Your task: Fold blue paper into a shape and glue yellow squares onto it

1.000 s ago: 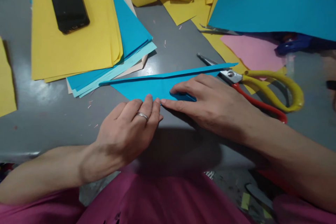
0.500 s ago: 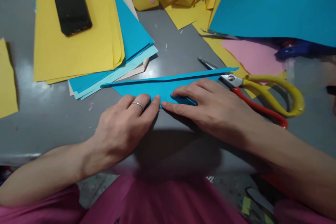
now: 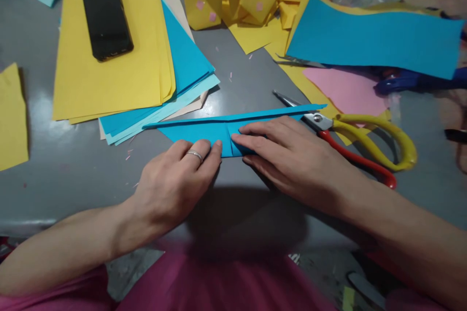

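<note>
My left grip [image 3: 175, 175] has its fingers bunched over the near edge of the blue paper [image 3: 202, 131]; the thumb is hidden, so I cannot tell whether that side pinches or only presses. My right grip [image 3: 292, 155] is closed on the near edge, index and middle fingers flat on top, thumb at the border. Both sets of fingertips flank a crease at the paper's middle, apart from each other. The paper lies directly in front of me on the desk [image 3: 73, 180], a narrow folded strip running along its far side.

I judge the step in hand to be pressing a fold at the near edge. In my assessment, the next move calls for even pressure outward from the middle crease, with the layers held in line.

To the right, the scissors [image 3: 318, 119] lie with their blades partly beneath the paper's right end. That contact is noted: it could lift or snag the corner.

Far left, the phone [image 3: 108, 24] rests on the yellow sheets [image 3: 142, 87], with blue sheets [image 3: 186, 51] under them. At the far side stand yellow paper pieces [image 3: 202, 2] bearing pink squares. Far right, a large blue sheet [image 3: 365, 34] partly overlaps a pink sheet [image 3: 335, 85].
</note>
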Tool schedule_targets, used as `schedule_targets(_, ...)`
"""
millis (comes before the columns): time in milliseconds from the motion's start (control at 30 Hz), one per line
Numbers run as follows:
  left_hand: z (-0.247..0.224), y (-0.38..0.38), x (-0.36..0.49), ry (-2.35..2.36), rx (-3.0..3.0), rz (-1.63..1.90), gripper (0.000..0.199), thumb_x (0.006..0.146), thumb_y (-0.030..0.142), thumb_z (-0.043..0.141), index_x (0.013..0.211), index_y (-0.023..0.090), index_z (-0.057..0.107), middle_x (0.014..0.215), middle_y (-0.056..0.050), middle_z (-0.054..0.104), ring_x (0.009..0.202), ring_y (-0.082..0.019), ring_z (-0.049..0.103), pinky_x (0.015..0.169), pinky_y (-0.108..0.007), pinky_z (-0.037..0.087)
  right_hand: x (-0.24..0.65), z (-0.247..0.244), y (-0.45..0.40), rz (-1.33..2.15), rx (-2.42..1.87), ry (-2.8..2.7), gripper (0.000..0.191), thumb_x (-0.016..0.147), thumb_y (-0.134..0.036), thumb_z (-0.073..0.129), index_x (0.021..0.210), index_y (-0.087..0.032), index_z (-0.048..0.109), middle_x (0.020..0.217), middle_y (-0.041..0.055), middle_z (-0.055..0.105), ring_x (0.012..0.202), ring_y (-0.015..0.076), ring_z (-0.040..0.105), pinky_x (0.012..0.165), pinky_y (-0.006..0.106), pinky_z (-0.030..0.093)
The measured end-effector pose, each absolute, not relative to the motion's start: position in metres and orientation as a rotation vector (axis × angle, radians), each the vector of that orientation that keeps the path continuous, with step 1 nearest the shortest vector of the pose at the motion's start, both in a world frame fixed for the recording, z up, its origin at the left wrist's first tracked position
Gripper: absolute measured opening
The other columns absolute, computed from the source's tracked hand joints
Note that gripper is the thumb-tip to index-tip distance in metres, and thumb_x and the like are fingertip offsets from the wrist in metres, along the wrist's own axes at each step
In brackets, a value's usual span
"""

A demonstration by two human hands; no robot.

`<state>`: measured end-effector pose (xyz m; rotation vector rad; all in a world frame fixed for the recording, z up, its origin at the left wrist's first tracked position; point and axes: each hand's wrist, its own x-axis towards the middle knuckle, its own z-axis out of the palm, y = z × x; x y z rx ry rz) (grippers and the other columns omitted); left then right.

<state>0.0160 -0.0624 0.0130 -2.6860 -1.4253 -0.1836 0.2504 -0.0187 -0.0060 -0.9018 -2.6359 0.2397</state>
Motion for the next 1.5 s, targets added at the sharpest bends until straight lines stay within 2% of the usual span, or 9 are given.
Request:
schedule_targets(233, 0.01, -0.063, 0.016, -1.311, -2.644, -0.237, 0.022, 0.097, 0.014, 0.058, 0.114, 0.018, 0.072, 0.101, -0.008, 0.077, 0.072, -0.019, 0.065, 0.052, -0.033, 0.04, 0.247, -0.005, -0.021, 0.252, -1.015, -2.64, 0.033, 0.104, -0.03, 0.048, 0.125, -0.019, 0.07, 0.118, 0.0136, 0.072, 0.105, 0.0279, 0.065, 0.089, 0.044, 0.054)
schedule_targets(467, 0.013, -0.055, 0.013, -1.468, -2.735, -0.195, 0.027, 0.103, 0.032, 0.049, 0.114, 0.026, 0.073, 0.11, -0.006, 0.074, 0.085, -0.023, 0.069, 0.049, -0.03, 0.038, 0.244, -0.004, -0.02, 0.253, -1.033, -2.642, 0.033, 0.105, -0.03, 0.045, 0.124, -0.021, 0.07, 0.107, 0.0099, 0.072, 0.095, 0.0237, 0.063, 0.083, 0.038, 0.051)
schedule_targets(600, 0.015, -0.048, 0.011, -1.613, -2.828, -0.282, 0.027, 0.102, 0.037, 0.05, 0.116, 0.028, 0.071, 0.114, -0.005, 0.07, 0.092, -0.02, 0.068, 0.059, -0.027, 0.046, 0.245, -0.004, -0.02, 0.176, -0.949, -2.636, 0.03, 0.105, -0.027, 0.046, 0.118, -0.019, 0.072, 0.102, 0.0099, 0.072, 0.091, 0.023, 0.06, 0.078, 0.036, 0.048)
schedule_targets(733, 0.017, -0.044, 0.01, -1.733, -2.913, -0.301, 0.023, 0.1, 0.037, 0.052, 0.111, 0.025, 0.069, 0.11, -0.005, 0.066, 0.09, -0.018, 0.066, 0.065, -0.026, 0.049, 0.245, -0.003, -0.02, 0.185, -0.928, -2.652, 0.028, 0.103, -0.022, 0.048, 0.107, -0.022, 0.075, 0.103, 0.008, 0.071, 0.091, 0.0225, 0.059, 0.077, 0.036, 0.045)
schedule_targets(867, 0.017, -0.041, 0.01, -1.751, -2.924, -0.291, 0.022, 0.101, 0.037, 0.051, 0.1, 0.023, 0.068, 0.108, -0.005, 0.064, 0.086, -0.017, 0.064, 0.065, -0.026, 0.048, 0.247, -0.004, -0.02, 0.17, -0.88, -2.678, 0.033, 0.103, -0.019, 0.045, 0.111, -0.026, 0.076, 0.106, 0.0073, 0.07, 0.093, 0.0223, 0.058, 0.079, 0.036, 0.045)
schedule_targets(1100, 0.015, -0.054, 0.012, -1.362, -2.736, -0.202, 0.021, 0.101, 0.025, 0.052, 0.097, 0.024, 0.073, 0.1, -0.003, 0.073, 0.081, -0.019, 0.065, 0.058, -0.03, 0.045, 0.249, -0.005, -0.018, 0.119, -0.8, -2.704, 0.037, 0.104, -0.018, 0.042, 0.115, -0.027, 0.076, 0.106, 0.0074, 0.07, 0.09, 0.022, 0.057, 0.077, 0.036, 0.045)
schedule_targets(1233, 0.018, -0.065, 0.017, -1.123, -2.657, -0.216, 0.021, 0.101, 0.018, 0.055, 0.103, 0.017, 0.076, 0.094, -0.002, 0.078, 0.07, -0.018, 0.064, 0.058, -0.034, 0.048, 0.249, -0.002, -0.019, 0.09, -0.785, -2.716, 0.039, 0.105, -0.017, 0.039, 0.113, -0.024, 0.076, 0.103, 0.0085, 0.071, 0.088, 0.0223, 0.056, 0.075, 0.036, 0.043)
schedule_targets(1367, 0.02, -0.073, 0.022, -0.984, -2.586, -0.183, 0.024, 0.101, 0.018, 0.059, 0.115, 0.006, 0.074, 0.104, -0.005, 0.081, 0.079, -0.017, 0.067, 0.063, -0.034, 0.051, 0.248, 0.001, -0.023, 0.034, -0.789, -2.753, 0.037, 0.105, -0.017, 0.039, 0.113, -0.022, 0.074, 0.105, 0.0084, 0.072, 0.089, 0.022, 0.056, 0.075, 0.036, 0.041)
schedule_targets(1500, 0.016, -0.082, 0.023, -0.932, -2.534, -0.144, 0.031, 0.098, 0.02, 0.066, 0.122, 0.001, 0.07, 0.109, -0.008, 0.08, 0.086, -0.018, 0.068, 0.07, -0.034, 0.053, 0.247, 0.003, -0.026, -0.001, -0.805, -2.783, 0.033, 0.105, -0.018, 0.042, 0.118, -0.021, 0.072, 0.107, 0.008, 0.073, 0.09, 0.0224, 0.056, 0.076, 0.036, 0.039)
